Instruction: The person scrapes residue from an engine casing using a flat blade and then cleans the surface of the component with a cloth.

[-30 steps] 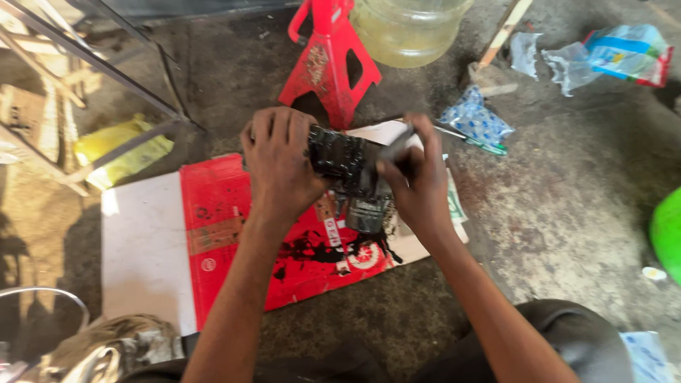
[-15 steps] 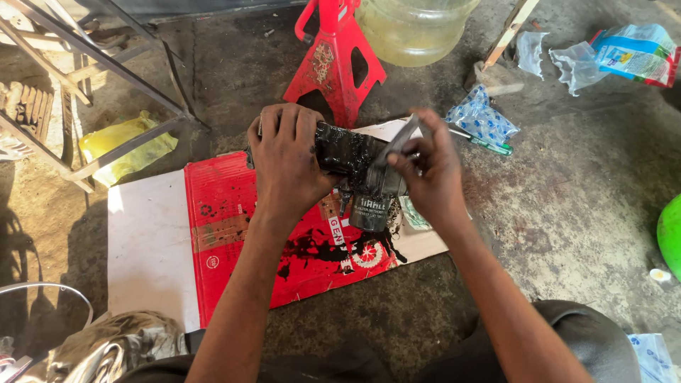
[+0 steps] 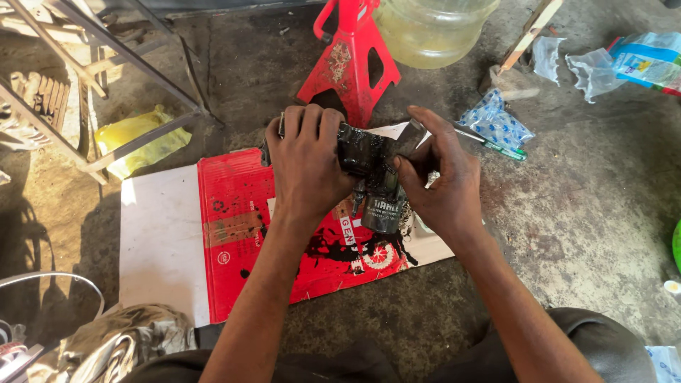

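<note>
The left hand [image 3: 308, 167] wraps over the top of an oily black part [image 3: 365, 152], its fingers [image 3: 312, 124] curled down and pressed tight around it, a grip that seems meant to keep the slick metal from turning. The right hand [image 3: 443, 188] comes in from the other side, thumb and fingertips pinched on the end of the part, where a grey metal piece [image 3: 411, 135] sticks up; whether that piece is a tool or belongs to the part I cannot tell. Just below the part, between the two palms, hangs a dark cylindrical filter [image 3: 383, 206], touching the right thumb and upright. Both hands hold the work just above a red cardboard sheet [image 3: 241, 234], which lies flat on the concrete floor [image 3: 567, 213] and is blotched with black oil, so it appears to be there to catch drips. Beyond the cardboard stands a red jack stand [image 3: 347, 60], with a clear plastic jug [image 3: 433, 32] just right of it. A yellow bag [image 3: 138, 138] lies left of the cardboard under a metal frame [image 3: 92, 64], and a blue-patterned packet [image 3: 493, 124] lies to its right.
</note>
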